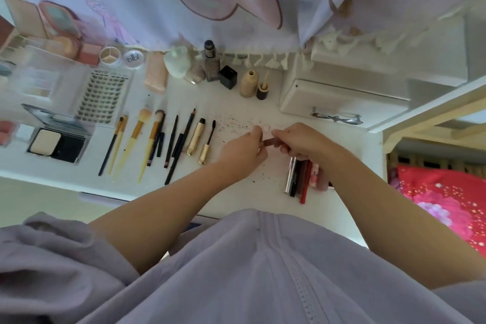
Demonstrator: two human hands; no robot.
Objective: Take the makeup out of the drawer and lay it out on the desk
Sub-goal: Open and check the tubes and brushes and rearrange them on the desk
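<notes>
Now both my hands hold one small reddish-brown lip stick (pixel 268 142) over the bench (pixel 247 102): my left hand (pixel 243 151) pinches one end, my right hand (pixel 298 139) curls round the other. At about four o'clock from them lies a bundle of lip pencils and tubes (pixel 302 177), close to the bench edge. I think my right forearm could push that bundle off the edge when I move.

Brushes (pixel 136 139) lie left of the hands (pixel 268 143) on the desk (pixel 249 102), bottles (pixel 210 66) behind.
</notes>
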